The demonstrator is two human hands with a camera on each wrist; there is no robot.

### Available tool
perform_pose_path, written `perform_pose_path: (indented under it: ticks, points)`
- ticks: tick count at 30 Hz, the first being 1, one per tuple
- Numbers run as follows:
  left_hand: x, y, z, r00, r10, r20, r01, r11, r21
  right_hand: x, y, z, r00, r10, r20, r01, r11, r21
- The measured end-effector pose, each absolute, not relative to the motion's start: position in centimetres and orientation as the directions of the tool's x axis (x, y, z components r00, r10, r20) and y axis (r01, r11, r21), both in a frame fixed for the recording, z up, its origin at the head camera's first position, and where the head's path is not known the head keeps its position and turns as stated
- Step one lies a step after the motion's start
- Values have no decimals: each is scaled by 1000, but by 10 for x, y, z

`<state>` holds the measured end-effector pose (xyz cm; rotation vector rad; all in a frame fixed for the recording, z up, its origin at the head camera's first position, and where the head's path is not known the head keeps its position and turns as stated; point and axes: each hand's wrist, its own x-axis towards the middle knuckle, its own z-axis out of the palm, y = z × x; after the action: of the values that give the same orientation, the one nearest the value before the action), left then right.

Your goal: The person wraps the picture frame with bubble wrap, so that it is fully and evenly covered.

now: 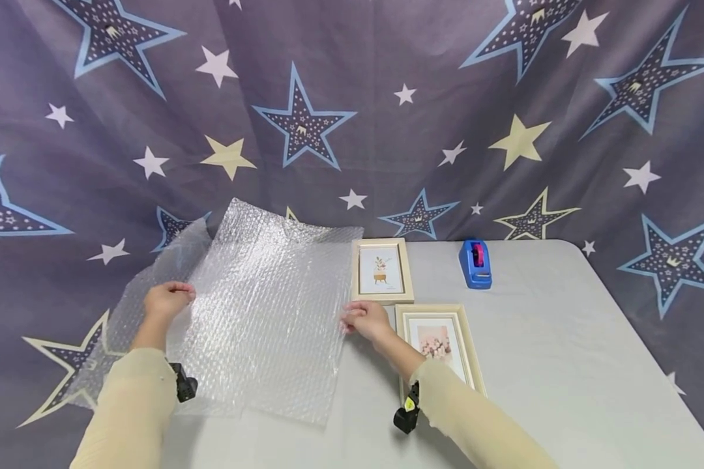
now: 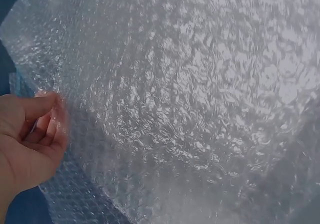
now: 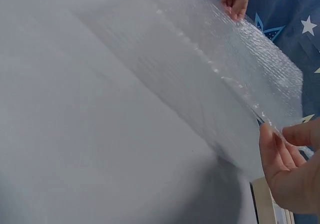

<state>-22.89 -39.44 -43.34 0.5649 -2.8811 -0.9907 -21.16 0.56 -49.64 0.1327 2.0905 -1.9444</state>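
Observation:
A clear sheet of bubble wrap [image 1: 264, 312] is stretched between both hands over the left part of the table. The left hand [image 1: 167, 301] pinches its left edge between thumb and fingers, as the left wrist view also shows at the hand [image 2: 37, 134]. At the opposite edge, the right hand [image 1: 366, 320] pinches the sheet. In the right wrist view the right hand [image 3: 290, 164] holds that edge raised, with the sheet's shadow on the table below. Close to the right hand lie two pale wooden picture frames, one with a plant print [image 1: 381, 268], one with pink flowers [image 1: 434, 339].
A blue tape dispenser [image 1: 476, 264] with a pink core stands at the back of the white table [image 1: 563, 365]. More bubble wrap [image 1: 135, 312] drapes past the table's left side. A star-patterned curtain [image 1: 375, 130] hangs behind.

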Motion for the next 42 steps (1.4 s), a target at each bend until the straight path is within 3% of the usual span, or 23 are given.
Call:
perform_pose_path:
  ticks: [6, 21, 29, 36, 42]
  points:
    - [-241, -386, -432, -931, -362, -42, -293, 677, 676, -204, 9, -498, -924, -145, -354, 355, 17, -935]
    - [-271, -376, -433, -915, -404, -11, -293, 645, 706, -190, -4, -514, -863, -205, -463, 499, -194, -844]
    - [-276, -375, -441, -919, -394, 19, -274, 673, 687, -189, -12, -516, -852, -196, -486, 521, -220, -825]
    - [-278, -377, -448, -864, -493, 105, -309, 681, 664, -190, -17, -518, -852, -190, -489, 520, -189, -833]
    - [-278, -374, -455, -828, -556, 74, -345, 609, 714, -191, -14, -516, -846, -174, -504, 528, -143, -837]
